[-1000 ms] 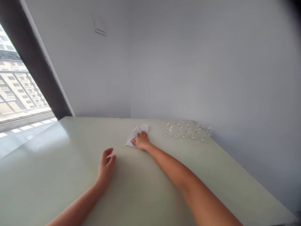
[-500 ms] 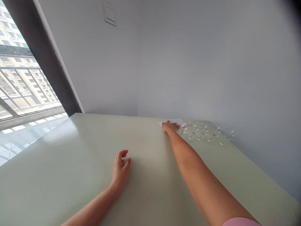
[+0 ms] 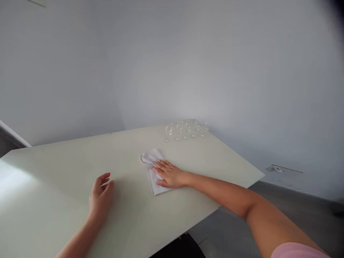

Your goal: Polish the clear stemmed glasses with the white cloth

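A white cloth lies spread on the pale table, its far left corner folded over. Flat on top of it rests my right hand, palm down with the fingers apart, pressing the cloth rather than gripping it. To the left, my left hand leans on its side on the tabletop. Its fingers are loosely bent, with a gap to the thumb and nothing between them. Several clear glasses stand beyond the cloth near the far right edge; they are blurred and partly see-through.
Grey-white walls meet in a corner behind the table. A socket plate is on the right wall, low down. Dark floor shows past the table's near right edge, along with a black object there.
My right hand has come back from the far edge beside the glasses, bringing the cloth nearer. The view has swung right. My left hand keeps its loose bend.
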{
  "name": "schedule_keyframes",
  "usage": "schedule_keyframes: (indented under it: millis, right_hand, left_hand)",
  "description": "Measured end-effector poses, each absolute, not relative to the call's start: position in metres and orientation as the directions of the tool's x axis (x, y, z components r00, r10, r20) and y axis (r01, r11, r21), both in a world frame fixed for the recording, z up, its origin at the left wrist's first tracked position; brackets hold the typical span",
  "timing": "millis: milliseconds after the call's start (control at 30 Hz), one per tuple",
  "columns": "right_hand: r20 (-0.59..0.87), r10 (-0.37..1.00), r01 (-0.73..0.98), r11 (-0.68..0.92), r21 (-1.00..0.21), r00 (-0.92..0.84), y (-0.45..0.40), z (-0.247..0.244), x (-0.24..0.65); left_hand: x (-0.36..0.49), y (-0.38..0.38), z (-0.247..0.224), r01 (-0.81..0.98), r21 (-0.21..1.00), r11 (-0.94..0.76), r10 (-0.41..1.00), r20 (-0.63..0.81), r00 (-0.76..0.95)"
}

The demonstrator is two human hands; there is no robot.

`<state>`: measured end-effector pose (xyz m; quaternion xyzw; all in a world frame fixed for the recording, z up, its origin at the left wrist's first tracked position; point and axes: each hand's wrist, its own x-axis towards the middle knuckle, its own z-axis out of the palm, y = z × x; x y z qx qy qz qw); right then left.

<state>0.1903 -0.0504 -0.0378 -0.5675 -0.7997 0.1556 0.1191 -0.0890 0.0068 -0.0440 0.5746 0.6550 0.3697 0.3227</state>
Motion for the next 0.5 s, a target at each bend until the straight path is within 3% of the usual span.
schedule_keyframes:
  millis: [167,200,300,400,500]
  right_hand:
    - [-0.093,0.996,0.977,-0.035,-0.212,0.016,-0.087,-0.033,0.322]
    - [-0.127,0.969,0.963,-0.229,-0.139,0.212,-0.095,-0.031,0.351]
    - [-0.133,0.864,0.866,-0.497,-0.061,0.486,-0.127,-0.024,0.422]
    - [-0.117,0.765,0.769,-0.639,-0.015,0.634,-0.159,-0.027,0.454]
    - [-0.101,0.731,0.736,-0.677,0.012,0.675,-0.177,-0.042,0.444]
  left_hand:
    - [-0.086,0.007,-0.039,0.600,0.797,0.061,0.994,0.010,-0.113]
    - [-0.086,0.007,-0.039,0.610,0.791,0.054,0.994,0.015,-0.108]
    - [-0.085,0.008,-0.040,0.629,0.777,0.031,0.995,0.034,-0.091]
    - [-0.084,0.008,-0.039,0.630,0.776,0.023,0.995,0.042,-0.088]
    - [-0.082,0.006,-0.037,0.627,0.778,0.032,0.994,0.039,-0.100]
